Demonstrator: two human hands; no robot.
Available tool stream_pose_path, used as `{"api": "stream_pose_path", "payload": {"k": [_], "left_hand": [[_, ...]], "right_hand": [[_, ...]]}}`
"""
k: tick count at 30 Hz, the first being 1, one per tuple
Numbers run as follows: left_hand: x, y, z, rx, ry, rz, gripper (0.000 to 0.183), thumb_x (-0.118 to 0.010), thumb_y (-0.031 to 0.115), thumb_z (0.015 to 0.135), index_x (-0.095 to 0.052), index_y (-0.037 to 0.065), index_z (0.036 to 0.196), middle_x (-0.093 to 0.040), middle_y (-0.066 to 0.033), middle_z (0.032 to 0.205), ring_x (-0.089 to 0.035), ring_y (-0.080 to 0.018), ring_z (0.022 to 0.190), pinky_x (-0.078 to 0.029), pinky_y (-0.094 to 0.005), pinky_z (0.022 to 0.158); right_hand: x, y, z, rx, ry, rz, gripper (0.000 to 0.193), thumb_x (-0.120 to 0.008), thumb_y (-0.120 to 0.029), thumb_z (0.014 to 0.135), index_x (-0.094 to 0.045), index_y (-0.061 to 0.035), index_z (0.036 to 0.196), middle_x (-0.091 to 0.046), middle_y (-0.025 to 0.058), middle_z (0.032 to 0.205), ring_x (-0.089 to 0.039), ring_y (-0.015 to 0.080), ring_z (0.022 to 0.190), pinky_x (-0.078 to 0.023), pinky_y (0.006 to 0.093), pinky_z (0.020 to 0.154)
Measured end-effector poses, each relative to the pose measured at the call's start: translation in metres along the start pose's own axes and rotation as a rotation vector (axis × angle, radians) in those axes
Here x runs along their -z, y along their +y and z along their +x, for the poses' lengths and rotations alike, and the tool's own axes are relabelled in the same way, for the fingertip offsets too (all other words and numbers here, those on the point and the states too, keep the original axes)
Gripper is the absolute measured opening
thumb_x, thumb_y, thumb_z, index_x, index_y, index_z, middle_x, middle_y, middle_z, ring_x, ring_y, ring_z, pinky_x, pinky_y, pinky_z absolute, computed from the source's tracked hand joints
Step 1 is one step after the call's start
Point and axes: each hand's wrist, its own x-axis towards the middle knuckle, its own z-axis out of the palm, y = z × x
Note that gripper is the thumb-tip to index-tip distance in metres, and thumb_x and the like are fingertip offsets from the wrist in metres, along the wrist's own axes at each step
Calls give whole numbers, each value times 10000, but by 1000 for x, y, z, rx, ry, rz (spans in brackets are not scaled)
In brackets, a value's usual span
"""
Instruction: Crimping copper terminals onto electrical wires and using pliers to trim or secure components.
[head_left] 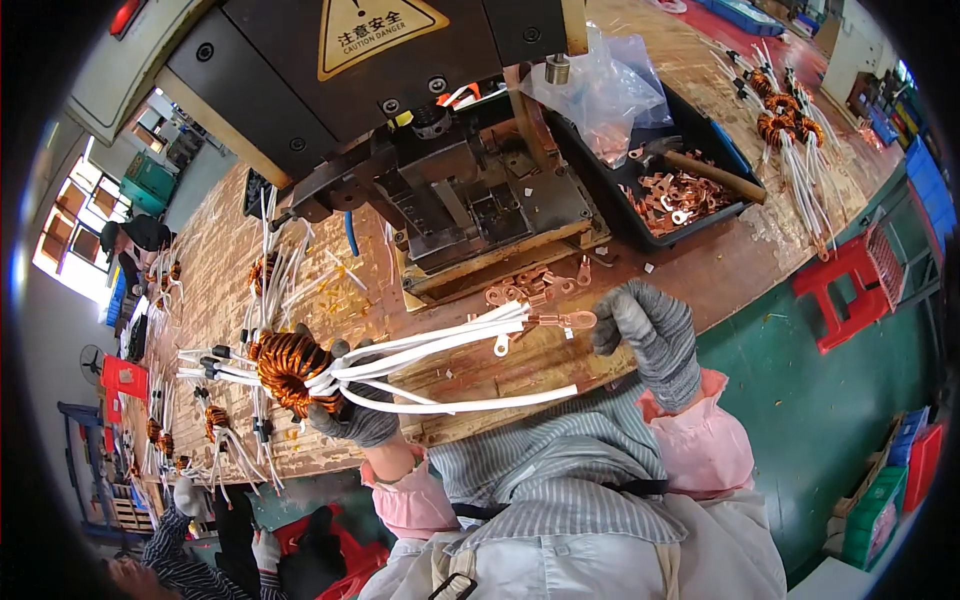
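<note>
My left hand [365, 420], in a grey glove, is closed round a copper-wound ring coil [290, 372] with white leads. Its long white wires [430, 345] stretch to the right in a bundle, and one lower wire hangs apart from them. A copper cable lug [575, 319] sits at the bundle's far end. There my gloved right hand [655, 335] has its fingers curled together at the lug's ring edge; the fingertips partly hide the contact. Loose copper lugs [525, 287] lie on the table just beyond the wires.
A black press machine [450, 200] stands ahead on the wooden table [420, 410]. Right of it, a black tray [650, 240] holds copper lugs, a hammer [715, 177] and a plastic bag [605, 100]. More coils [785, 120] lie far right and left. Another person's gloved hand [265, 550] shows lower left.
</note>
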Motion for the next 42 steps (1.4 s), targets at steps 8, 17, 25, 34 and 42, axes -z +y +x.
{"api": "stream_pose_path", "payload": {"k": [8, 17, 25, 34, 42], "left_hand": [[-2, 3, -1, -6, 25, -15, 451, -640, 311, 778, -512, 141, 1176, -495, -101, 1234, -443, -274, 1158, -291, -529, 1017], [-39, -26, 6, -159, 104, -62, 571, -623, 270, 779, -407, 46, 1258, -466, -134, 1252, -419, -283, 1181, -319, -437, 1019], [-34, 0, 16, -116, 64, -150, 508, -659, 311, 751, -447, 58, 1137, -476, -115, 1059, -448, -217, 965, -410, -344, 841], [-38, 5, 36, -65, -23, -232, 405, -692, 167, 715, -499, 32, 1044, -467, -110, 1031, -435, -231, 1016, -345, -351, 934], [-28, 11, 50, -94, -63, -10, 509, -667, 291, 733, -411, 34, 1089, -419, -84, 1007, -429, -209, 978, -425, -333, 798]], "right_hand": [[-2, -7, -1, -53, -338, -227, 211, -552, -242, 863, -572, -49, 779, -518, 10, 599, -487, 87, 551, -407, 253, 517], [-57, 51, -47, 47, -685, -182, 178, -555, -224, 858, -596, -51, 874, -586, 98, 776, -577, 228, 718, -447, 321, 654], [-50, 32, -38, -150, -895, -111, 139, -631, -179, 818, -623, -71, 906, -614, 52, 730, -586, 134, 646, -453, 268, 578], [-9, 35, 44, 39, -148, 3, 228, -527, -201, 885, -521, -28, 1035, -539, -1, 845, -513, 76, 731, -435, 202, 615], [-19, 29, 71, -94, -278, 107, 157, -568, -125, 860, -546, 3, 948, -592, 51, 769, -574, 103, 660, -491, 232, 567]]}}
